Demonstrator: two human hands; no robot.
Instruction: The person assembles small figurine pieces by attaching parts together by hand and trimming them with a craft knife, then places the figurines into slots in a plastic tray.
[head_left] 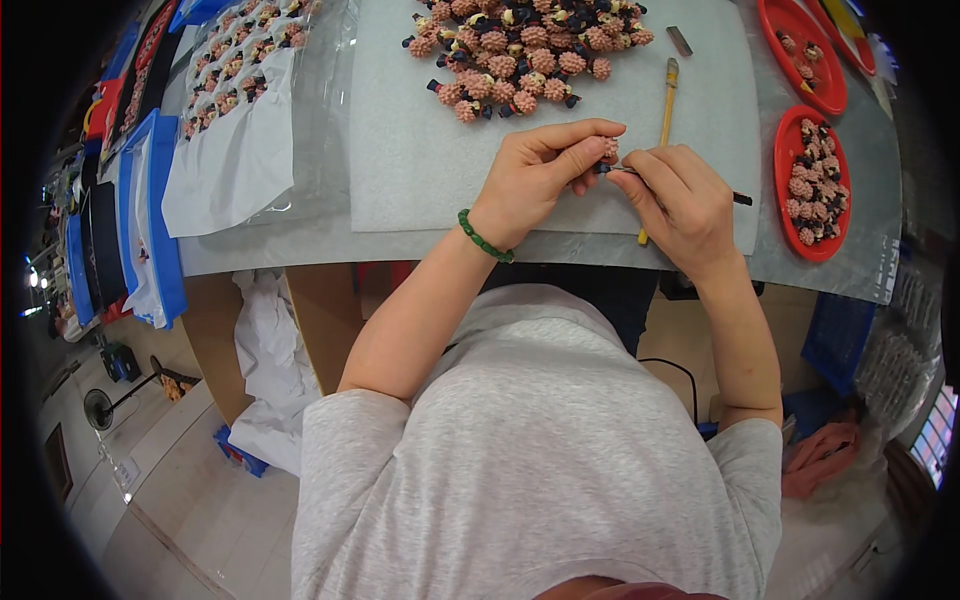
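Note:
My left hand (pixel 535 172), with a green bead bracelet on its wrist, pinches a small figurine (pixel 609 148) that has a pink knobbly top and a dark blue part. Close beside it, my right hand (pixel 686 200) grips a slim tool (pixel 742 198) with a dark handle end. The tool's thin tip meets the figurine's dark part or lies right by it; my fingers hide the exact contact. Beyond both hands, a large pile of similar figurines (pixel 520 60) is heaped on a white foam sheet (pixel 400 170).
A yellow-handled brush (pixel 669 105) and a small grey block (pixel 679 41) lie on the sheet. Two red trays (pixel 781 190) with figurines stand at the right. At the left, figurines sit in rows on white paper (pixel 225 180), beside a blue tray (pixel 170 220). An open cardboard box (pixel 215 340) stands below.

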